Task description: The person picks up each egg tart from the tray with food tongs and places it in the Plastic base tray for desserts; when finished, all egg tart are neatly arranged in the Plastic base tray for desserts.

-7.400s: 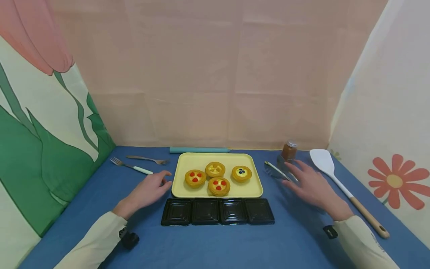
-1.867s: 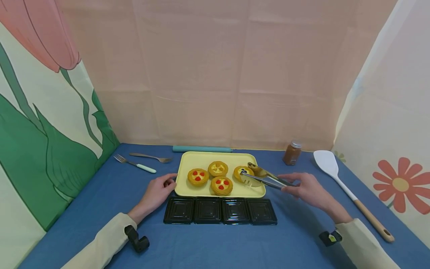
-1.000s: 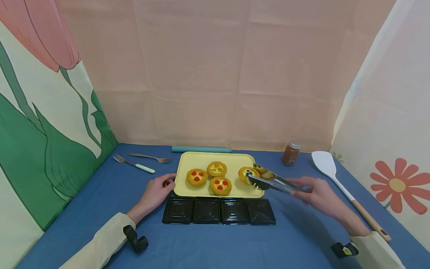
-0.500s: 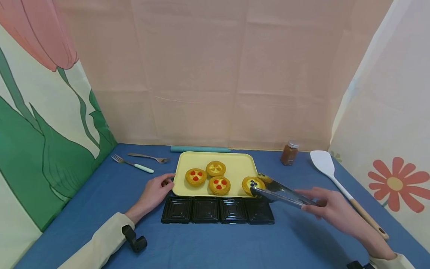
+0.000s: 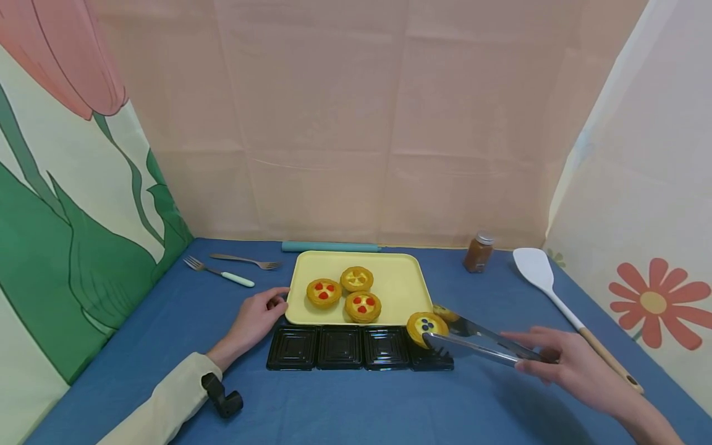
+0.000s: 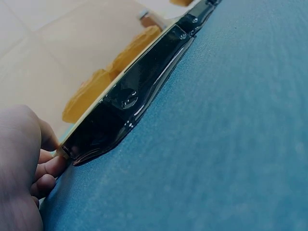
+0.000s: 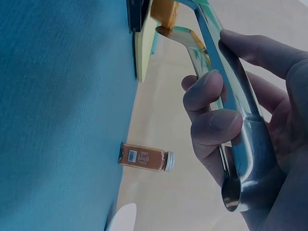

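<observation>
At lower left of the frame the left hand (image 6: 21, 178) touches the end of the black trays (image 6: 130, 101), which run toward the upper right across blue cloth (image 6: 226, 144); orange tarts (image 6: 89, 94) lie behind them.

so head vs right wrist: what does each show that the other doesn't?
Head only: the left hand at the yellow tray's edge, three tarts on the tray, two forks, the whole row of black trays, and the blueberry tart held above the rightmost one.
Right wrist only: the fingers curled round the tongs' handle, close up.
Both: the right hand, the tongs, the spice jar, the white spatula and the blue cloth.
</observation>
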`<act>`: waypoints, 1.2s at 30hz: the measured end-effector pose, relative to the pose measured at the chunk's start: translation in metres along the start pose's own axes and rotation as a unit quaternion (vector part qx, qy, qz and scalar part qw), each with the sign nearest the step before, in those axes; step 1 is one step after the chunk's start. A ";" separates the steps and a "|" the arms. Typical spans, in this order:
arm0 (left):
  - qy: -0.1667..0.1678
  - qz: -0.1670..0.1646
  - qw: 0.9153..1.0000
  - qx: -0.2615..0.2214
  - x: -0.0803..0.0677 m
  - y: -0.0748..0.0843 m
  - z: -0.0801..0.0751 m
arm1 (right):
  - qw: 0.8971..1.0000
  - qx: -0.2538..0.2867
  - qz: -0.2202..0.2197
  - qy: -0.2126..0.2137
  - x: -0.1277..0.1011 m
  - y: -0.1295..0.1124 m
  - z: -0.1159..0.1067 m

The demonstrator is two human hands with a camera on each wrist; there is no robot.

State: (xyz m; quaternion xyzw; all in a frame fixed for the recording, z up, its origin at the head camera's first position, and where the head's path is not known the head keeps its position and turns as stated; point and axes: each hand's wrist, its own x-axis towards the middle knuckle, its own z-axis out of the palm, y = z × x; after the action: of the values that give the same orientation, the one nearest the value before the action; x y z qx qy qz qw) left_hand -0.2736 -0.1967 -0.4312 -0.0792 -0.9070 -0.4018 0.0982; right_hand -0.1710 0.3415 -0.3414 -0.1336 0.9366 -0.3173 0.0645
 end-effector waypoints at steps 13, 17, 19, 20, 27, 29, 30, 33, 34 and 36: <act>0.002 -0.001 1.000 0.004 0.001 0.001 0.001 | 0.999 0.010 0.028 -0.024 -0.006 0.004 0.000; 0.002 0.000 1.000 0.007 0.001 0.001 0.001 | 0.999 0.009 0.010 -0.029 -0.007 0.004 0.001; 0.001 0.000 1.000 0.007 0.001 0.002 0.000 | 0.999 0.010 0.002 -0.031 -0.007 0.004 0.002; 0.000 0.000 1.000 0.007 0.001 0.002 0.000 | 0.999 0.009 -0.002 -0.031 -0.007 0.004 0.002; 0.000 -0.003 1.000 0.006 0.000 0.002 0.000 | 0.999 0.000 0.005 -0.035 -0.007 0.005 0.003; -0.001 -0.004 1.000 0.007 0.000 0.001 0.000 | 0.999 0.002 0.007 -0.039 -0.007 0.006 0.003; -0.001 -0.005 1.000 0.007 0.000 0.001 0.000 | 0.999 0.003 0.006 -0.040 -0.007 0.007 0.003; 0.000 -0.004 1.000 0.007 0.000 0.000 0.000 | 0.999 0.010 0.002 -0.043 -0.008 0.007 0.001; 0.000 -0.004 1.000 0.007 0.000 0.000 0.001 | 0.999 0.010 -0.002 -0.043 -0.008 0.007 0.001; 0.000 -0.003 1.000 0.007 0.000 0.000 0.000 | 0.999 0.009 -0.008 -0.038 -0.009 0.007 -0.001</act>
State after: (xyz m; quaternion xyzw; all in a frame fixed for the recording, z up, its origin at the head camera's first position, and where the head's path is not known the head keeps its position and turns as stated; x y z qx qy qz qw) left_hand -0.2737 -0.1966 -0.4319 -0.0760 -0.9099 -0.3958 0.0980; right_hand -0.1639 0.3497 -0.3443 -0.1523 0.9295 -0.3211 0.0991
